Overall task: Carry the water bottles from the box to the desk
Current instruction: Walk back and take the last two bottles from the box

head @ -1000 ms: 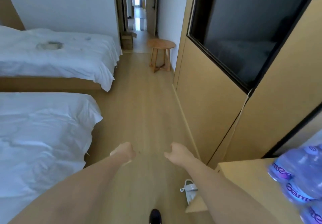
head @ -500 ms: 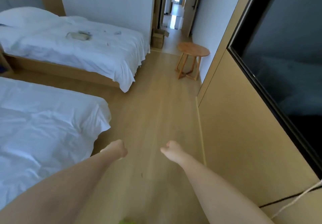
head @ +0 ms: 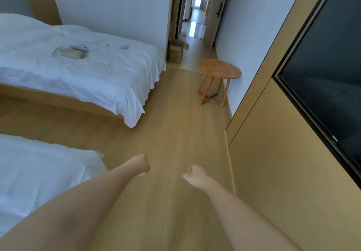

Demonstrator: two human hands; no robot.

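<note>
Box [head: 176, 52], cardboard, flaps open, on floor [head: 175, 133] by doorway, past far bed [head: 88, 71]. Contents not visible from here. Left hand [head: 141, 165] and right hand [head: 195, 175] out front above floor, each grip curled into fist, empty. Round wooden stool [head: 220, 69] near right wall.

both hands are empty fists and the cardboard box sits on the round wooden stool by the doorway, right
Not quite. In the head view the cardboard box sits on the floor by the doorway, beyond the round wooden stool, not on it. The left hand and right hand are indeed empty fists.
</note>
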